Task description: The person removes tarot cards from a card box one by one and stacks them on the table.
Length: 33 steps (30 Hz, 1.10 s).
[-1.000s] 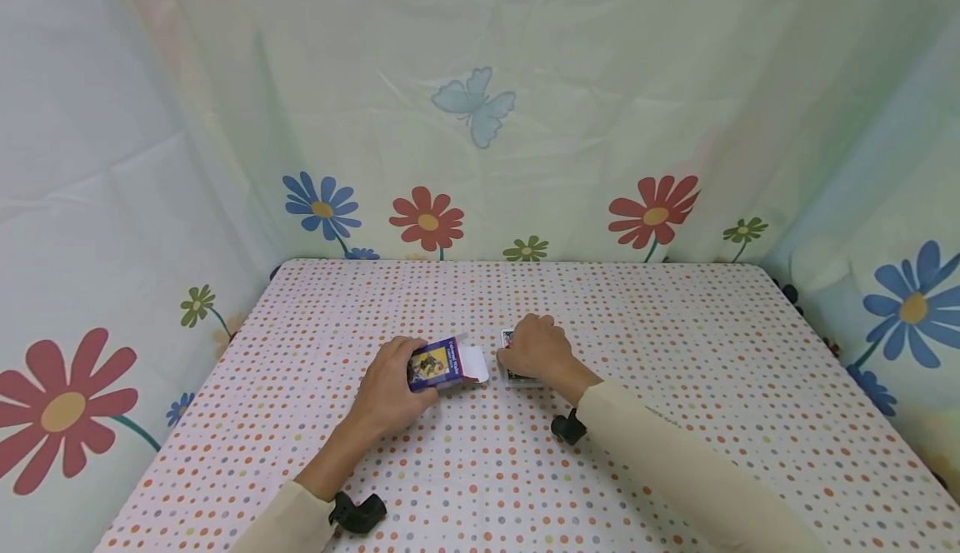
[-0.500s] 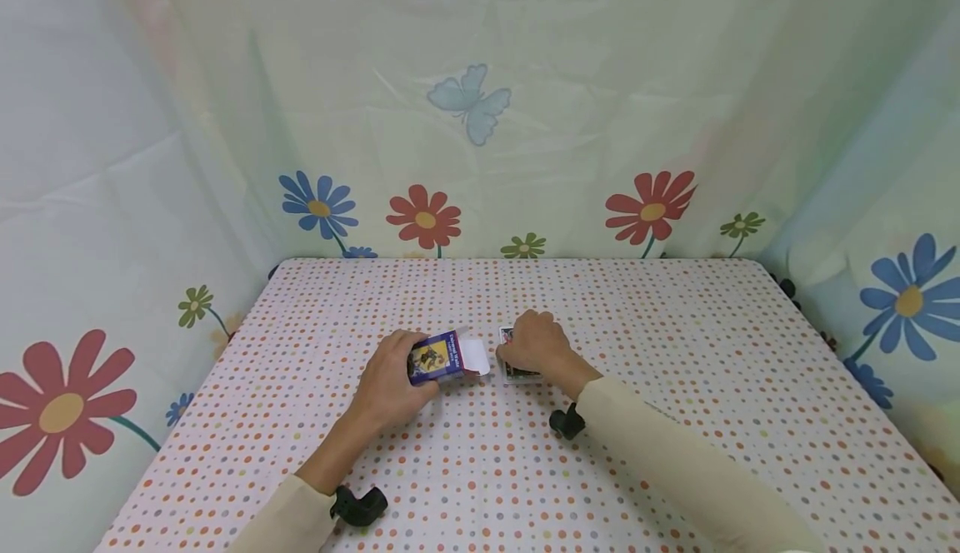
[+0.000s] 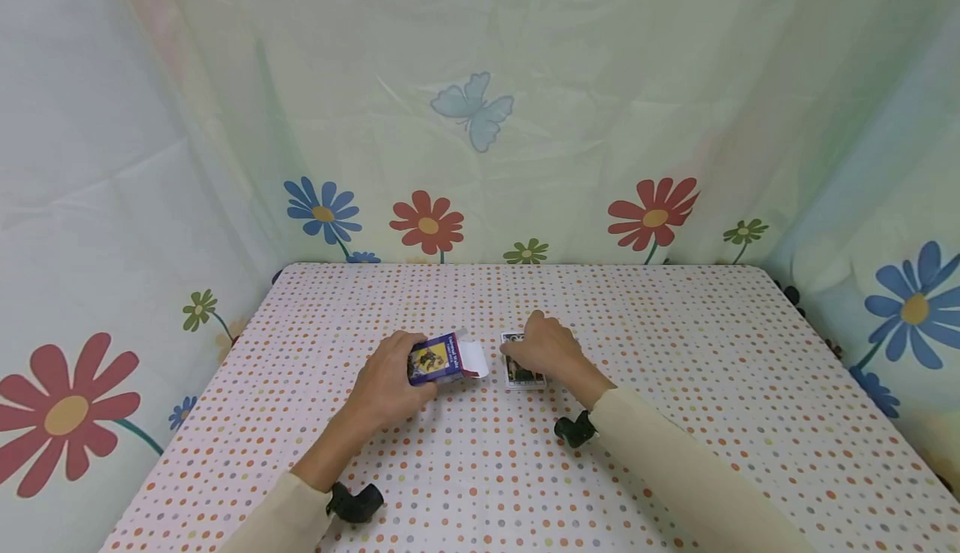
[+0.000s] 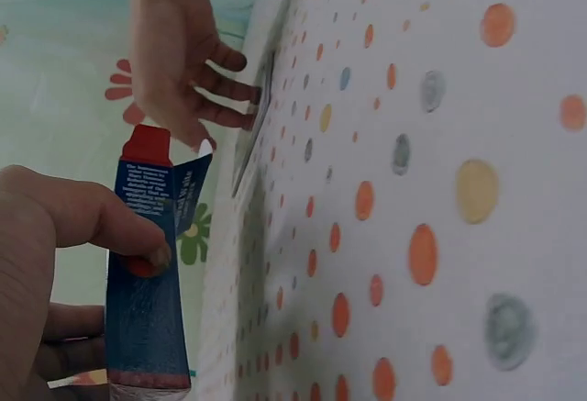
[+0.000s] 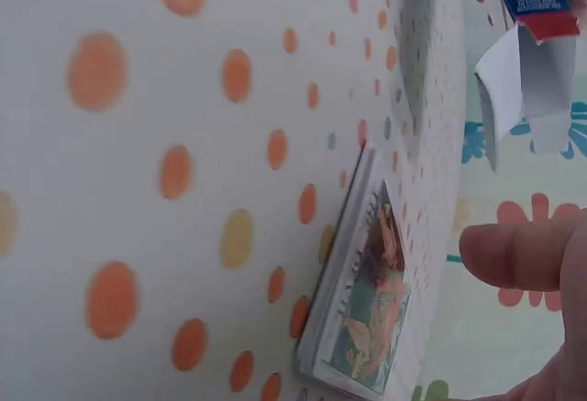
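My left hand (image 3: 388,385) grips a small blue-purple tarot card box (image 3: 435,359) with a yellow picture on its face. Its open end, with a white flap (image 5: 500,84), points right. Thumb and fingers hold the box by its sides, as the left wrist view shows of the box's printed narrow side (image 4: 147,318). Just right of the box, a squared stack of tarot cards (image 3: 525,376) lies picture side up on the table. Over it hovers my right hand (image 3: 553,348), hiding part of the cards; its thumb (image 5: 514,254) stands apart from the stack in the right wrist view.
A white tablecloth (image 3: 480,470) with coloured dots covers the table. Behind it hangs a pale curtain (image 3: 562,120) printed with flowers and a butterfly. Black wrist cameras, the left one (image 3: 356,503) and the right one (image 3: 575,429), sit near the sleeves.
My right hand has loosened from the card stack and shifted slightly right, uncovering more of the top card. My left hand and the card box stay about where they were.
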Tool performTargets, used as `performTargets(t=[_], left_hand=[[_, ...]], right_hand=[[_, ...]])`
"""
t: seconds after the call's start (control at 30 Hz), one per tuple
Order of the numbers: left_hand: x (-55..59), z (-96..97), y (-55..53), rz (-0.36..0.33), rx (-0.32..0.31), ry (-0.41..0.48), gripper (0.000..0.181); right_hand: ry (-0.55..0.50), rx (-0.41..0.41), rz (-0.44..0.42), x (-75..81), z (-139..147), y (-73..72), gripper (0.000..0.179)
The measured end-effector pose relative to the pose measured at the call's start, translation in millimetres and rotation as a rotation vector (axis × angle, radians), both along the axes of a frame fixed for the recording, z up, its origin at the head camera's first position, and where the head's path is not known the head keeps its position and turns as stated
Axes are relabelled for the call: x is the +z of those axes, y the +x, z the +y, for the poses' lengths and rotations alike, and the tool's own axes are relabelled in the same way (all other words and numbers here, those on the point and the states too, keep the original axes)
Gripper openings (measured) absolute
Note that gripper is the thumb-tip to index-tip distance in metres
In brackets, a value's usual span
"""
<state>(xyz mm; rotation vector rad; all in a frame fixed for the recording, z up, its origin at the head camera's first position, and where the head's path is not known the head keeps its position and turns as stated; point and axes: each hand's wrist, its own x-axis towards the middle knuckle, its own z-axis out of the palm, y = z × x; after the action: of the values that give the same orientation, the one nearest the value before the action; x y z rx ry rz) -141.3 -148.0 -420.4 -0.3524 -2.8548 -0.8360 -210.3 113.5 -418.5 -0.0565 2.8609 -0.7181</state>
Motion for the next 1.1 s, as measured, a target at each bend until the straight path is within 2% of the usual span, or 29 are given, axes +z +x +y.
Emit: performTargets(t=[0.27,0.43,0.6,0.7,0.87,0.97,1.03,1.1], left_hand=[[6.9,-1.3,-20.2,-0.052,0.006,-0.079,0.071],[6.3,2.1,-29.1,-0.1,0.021,-0.108,0.071],[2.0,5.2,-36.3,-0.116,0.002,-0.139,0.071],[-1.8,5.0,-38.1,-0.126,0.007,-0.153,0.073],[-9.1,1.4,-35.4,-0.132,0.004,-0.165,0.082],[-9.6,-1.4,-31.7,-0.126,-0.013,-0.172,0.087],[-8.3,-3.0,-29.6,-0.111,-0.026,-0.209,0.088],[-5.3,-3.6,-27.1,-0.063,-0.048,-0.282,0.089]], right_hand=[[-0.037,-0.041,0.126,4.8,9,10.5,0.076],[-0.049,0.034,0.208,4.4,14,20.6,0.078],[0.027,0.142,0.35,6.0,15,31.9,0.077],[0.089,0.205,0.435,7.1,14,37.1,0.077],[0.156,0.27,0.506,8.3,13,48.4,0.078],[0.173,0.305,0.545,7.8,15,56.2,0.079],[0.189,0.328,0.566,6.9,16,60.5,0.08],[0.2,0.345,0.575,5.3,18,64.1,0.08]])
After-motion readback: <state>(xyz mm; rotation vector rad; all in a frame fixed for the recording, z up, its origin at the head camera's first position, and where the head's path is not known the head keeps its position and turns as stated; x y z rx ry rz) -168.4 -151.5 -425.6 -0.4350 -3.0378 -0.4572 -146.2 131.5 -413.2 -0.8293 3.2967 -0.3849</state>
